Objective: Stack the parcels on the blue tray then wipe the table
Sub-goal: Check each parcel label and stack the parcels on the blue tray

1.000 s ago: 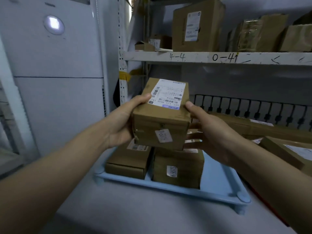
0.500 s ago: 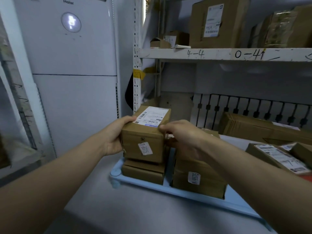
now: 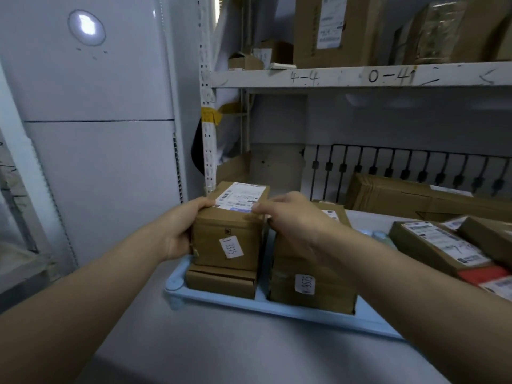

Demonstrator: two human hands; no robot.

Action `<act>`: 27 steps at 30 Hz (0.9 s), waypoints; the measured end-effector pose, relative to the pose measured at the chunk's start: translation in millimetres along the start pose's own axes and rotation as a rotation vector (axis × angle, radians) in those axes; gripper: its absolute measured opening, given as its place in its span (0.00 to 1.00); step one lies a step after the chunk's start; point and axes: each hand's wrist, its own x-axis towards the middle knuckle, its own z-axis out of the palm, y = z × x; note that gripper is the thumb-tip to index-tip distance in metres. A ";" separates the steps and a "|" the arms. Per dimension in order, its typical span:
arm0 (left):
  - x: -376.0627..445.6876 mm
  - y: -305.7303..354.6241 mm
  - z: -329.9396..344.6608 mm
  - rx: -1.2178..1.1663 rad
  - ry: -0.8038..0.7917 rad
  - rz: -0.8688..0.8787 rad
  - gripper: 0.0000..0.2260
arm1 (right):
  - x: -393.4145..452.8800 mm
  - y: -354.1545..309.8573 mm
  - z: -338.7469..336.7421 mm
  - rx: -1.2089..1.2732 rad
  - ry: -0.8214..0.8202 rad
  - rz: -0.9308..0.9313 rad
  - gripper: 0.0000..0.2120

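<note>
Now three parcels [image 3: 227, 239] on blue tray [image 3: 304, 310], both hands [image 3: 180, 231] gripping one.

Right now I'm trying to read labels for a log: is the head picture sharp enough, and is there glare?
Head view: dim and soft; the parcel sticker reads roughly "3315", its top shipping label unreadable; glare only on the white cabinet's round light; wide-angle bend at edges.

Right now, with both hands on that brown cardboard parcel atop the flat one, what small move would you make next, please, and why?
Probably let go: the brown cardboard parcel appears to rest on the flat cardboard parcel in the blue plastic tray. The left hand and right hand clasp its top corners, and more parcels wait to the right.
</note>
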 end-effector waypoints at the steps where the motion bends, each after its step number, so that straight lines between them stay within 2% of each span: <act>1: 1.4 -1.0 2.3 0.024 0.041 0.035 0.17 | -7.0 0.3 -6.6 0.004 0.010 -0.006 0.17; 4: 0.5 -1.8 17.8 0.114 0.292 0.282 0.14 | -32.3 2.4 -25.5 0.084 0.044 -0.034 0.07; 6: -6.0 7.3 27.0 0.086 0.367 0.445 0.11 | -45.5 11.2 -42.6 0.097 0.091 -0.058 0.12; 8: 4.2 11.4 30.6 0.139 0.395 0.512 0.17 | -57.7 23.8 -61.0 0.098 0.151 -0.089 0.19; 9: 35.3 5.4 22.2 0.163 0.411 0.556 0.22 | -63.1 29.6 -67.9 0.102 0.184 -0.095 0.20; 10: 49.3 1.2 23.5 0.212 0.397 0.641 0.23 | -69.4 36.6 -76.6 0.110 0.224 -0.096 0.19; 11: 45.3 -1.5 36.7 0.239 0.362 0.726 0.19 | -76.3 43.7 -86.0 0.131 0.255 -0.095 0.17; 14: -53.1 6.4 132.5 0.256 0.270 0.872 0.05 | -100.6 66.2 -117.5 0.165 0.319 -0.102 0.10; 17: -90.8 -5.8 195.0 0.409 0.109 1.060 0.04 | -124.2 89.3 -150.5 0.149 0.422 -0.067 0.10; 21: -102.1 -28.3 260.8 0.445 -0.161 0.979 0.04 | -156.3 115.5 -193.6 0.193 0.585 -0.036 0.05; 27: -111.4 -65.6 327.1 0.420 -0.366 0.809 0.05 | -204.7 158.1 -242.2 0.206 0.828 0.130 0.05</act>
